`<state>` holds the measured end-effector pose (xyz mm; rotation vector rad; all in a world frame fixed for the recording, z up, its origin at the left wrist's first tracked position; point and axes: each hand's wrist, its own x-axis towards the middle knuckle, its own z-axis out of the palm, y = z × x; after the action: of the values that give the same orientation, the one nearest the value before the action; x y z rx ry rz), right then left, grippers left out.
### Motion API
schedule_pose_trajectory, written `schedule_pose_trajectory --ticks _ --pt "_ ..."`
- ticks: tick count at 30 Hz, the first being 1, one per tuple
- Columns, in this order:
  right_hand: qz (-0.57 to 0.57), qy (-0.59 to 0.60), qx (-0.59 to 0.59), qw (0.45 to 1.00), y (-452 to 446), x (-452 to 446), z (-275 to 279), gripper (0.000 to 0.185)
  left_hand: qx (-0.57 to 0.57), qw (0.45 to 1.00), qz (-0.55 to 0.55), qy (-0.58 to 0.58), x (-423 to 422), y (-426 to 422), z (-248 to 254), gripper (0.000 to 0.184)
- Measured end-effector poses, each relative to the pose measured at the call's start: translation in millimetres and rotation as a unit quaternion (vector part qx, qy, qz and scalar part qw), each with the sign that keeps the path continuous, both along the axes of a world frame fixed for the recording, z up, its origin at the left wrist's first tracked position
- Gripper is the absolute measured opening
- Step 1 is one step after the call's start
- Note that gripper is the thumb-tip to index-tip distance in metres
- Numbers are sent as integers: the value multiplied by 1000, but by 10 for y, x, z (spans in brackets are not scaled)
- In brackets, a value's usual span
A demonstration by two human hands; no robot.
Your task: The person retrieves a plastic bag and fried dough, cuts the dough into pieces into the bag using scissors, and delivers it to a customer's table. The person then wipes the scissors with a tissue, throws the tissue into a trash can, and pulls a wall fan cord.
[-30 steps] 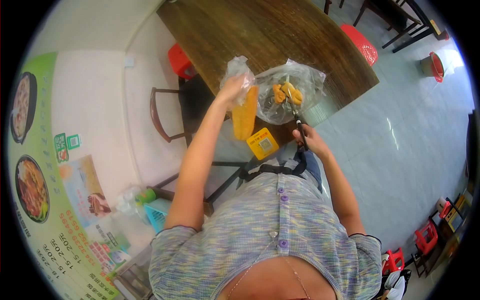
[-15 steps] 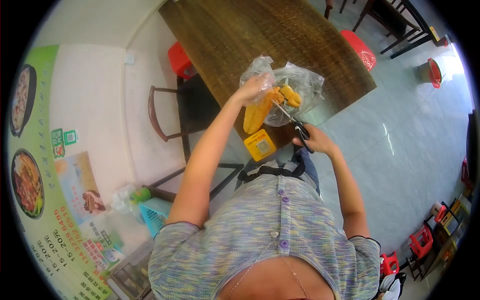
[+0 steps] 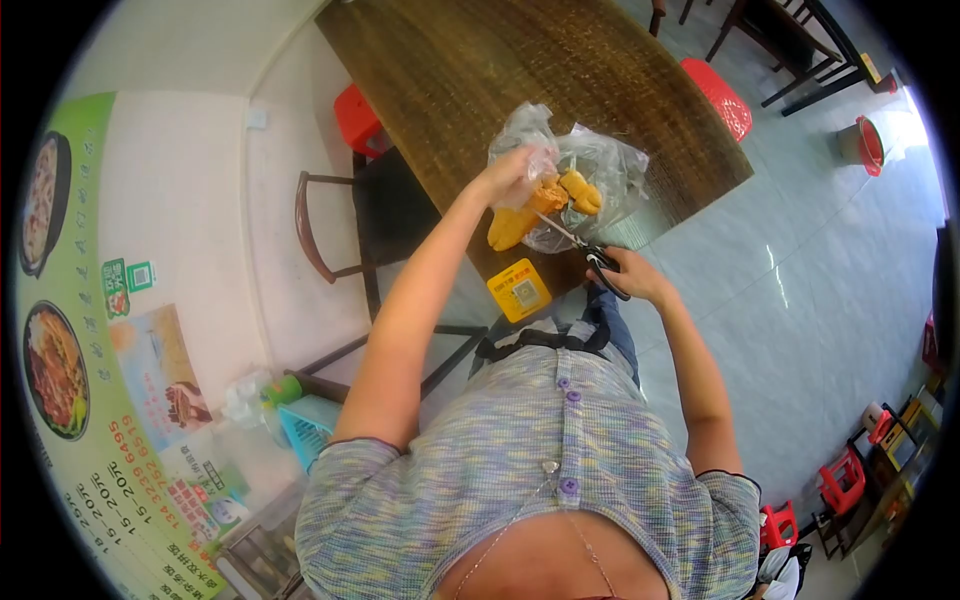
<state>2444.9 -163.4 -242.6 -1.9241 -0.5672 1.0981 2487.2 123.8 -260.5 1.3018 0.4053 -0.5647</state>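
Note:
My left hand (image 3: 508, 178), covered by crumpled clear plastic, is closed around a long golden fried dough stick (image 3: 512, 228). The stick's smooth end points down toward me, past the table edge. My right hand (image 3: 640, 276) is closed on the black handles of a pair of scissors (image 3: 597, 262). Their metal blades reach up and left to the stick, close to its rough upper part; whether they are cutting into it I cannot tell. Beside it, golden pieces of fried dough (image 3: 580, 192) rest on a clear plastic bag (image 3: 625, 180) spread at the table's near corner.
The bag lies on a dark wooden table (image 3: 520, 70). A yellow square card with a QR code (image 3: 519, 290) sits at its near edge. To the left is a dark chair (image 3: 385, 210); red stools (image 3: 358, 120) stand around. A bucket (image 3: 860, 146) is on the floor at right.
The dough stick has tilted and shows shorter below my left hand, which has shifted slightly right. The scissor tips have moved slightly left and down against the stick.

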Motion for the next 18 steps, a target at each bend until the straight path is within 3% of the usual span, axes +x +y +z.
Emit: schedule_pose_trajectory --ticks 5,8,11,12,14,17,18 --pt "-19 13 -36 999 -31 -71 -186 43 3 997 75 -21 -24 67 60 39" --pt "-41 26 0 999 -47 -131 -294 42 73 993 91 -35 -213 122 17 38" --pt "-64 35 40 996 -48 -190 -442 43 251 955 33 -155 -525 415 -400 38" --pt "-71 38 53 995 -41 -184 -457 43 260 951 61 -157 -625 447 -302 40" --pt "-65 125 43 989 -63 -141 -431 43 278 940 118 -161 -920 485 -95 43" --pt "-85 239 97 962 -79 -149 -427 43 405 898 141 -95 -1390 708 -579 43" --pt "-93 273 126 949 -68 -162 -419 43 431 892 120 -69 -1423 611 -449 42"
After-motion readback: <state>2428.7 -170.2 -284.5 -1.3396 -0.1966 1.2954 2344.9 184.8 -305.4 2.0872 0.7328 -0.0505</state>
